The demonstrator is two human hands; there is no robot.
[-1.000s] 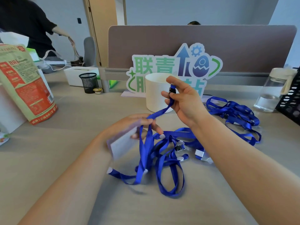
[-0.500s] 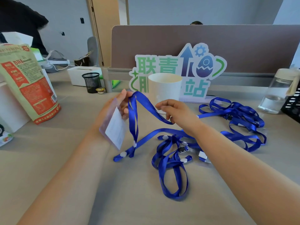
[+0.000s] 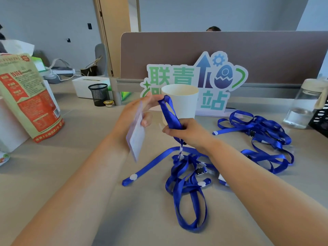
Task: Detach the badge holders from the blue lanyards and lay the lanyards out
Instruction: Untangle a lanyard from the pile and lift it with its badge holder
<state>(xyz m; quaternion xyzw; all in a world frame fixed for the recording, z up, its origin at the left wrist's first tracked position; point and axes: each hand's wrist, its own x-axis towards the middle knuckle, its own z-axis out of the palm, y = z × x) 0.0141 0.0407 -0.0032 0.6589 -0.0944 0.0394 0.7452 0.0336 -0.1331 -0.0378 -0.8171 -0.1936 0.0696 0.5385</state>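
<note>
Two bare forearms reach in from the near edge of a pale worktop [image 3: 71, 201]. Nearest, around the middle of the worktop, a tangle [image 3: 188, 192] of blue lanyards is spread in loose loops. White snaps and a small black clip are dotted through it, and one strap end is stretched out flat toward the left.

Just above the tangle, the right hand [image 3: 186, 133] is curled tightly round a lanyard [image 3: 168, 115], which is raised off the worktop. From that fist the strap runs up and to the left, and the top of its loop is pinched by the fingertips of the left hand [image 3: 134, 118]. A badge holder [image 3: 136, 139], clear with a white card inside, is pressed against the left palm under the thumb and hangs down at a tilt. Whether the holder is clipped to the lanyard cannot be told.

Farther back, toward the right edge, a second heap [image 3: 269, 126] of blue lanyards lies well apart from the tangle. A white paper cup [image 3: 182, 102] stands upright behind the hands, in front of a cut-out sign [image 3: 204, 75] in green and blue. At the right edge a clear bottle [image 3: 305, 107] is seen, and at the left edge a printed red and tan bag [image 3: 28, 96]. A black mesh cup [image 3: 98, 94] stands at the far edge, beside a brown divider [image 3: 230, 50].
</note>
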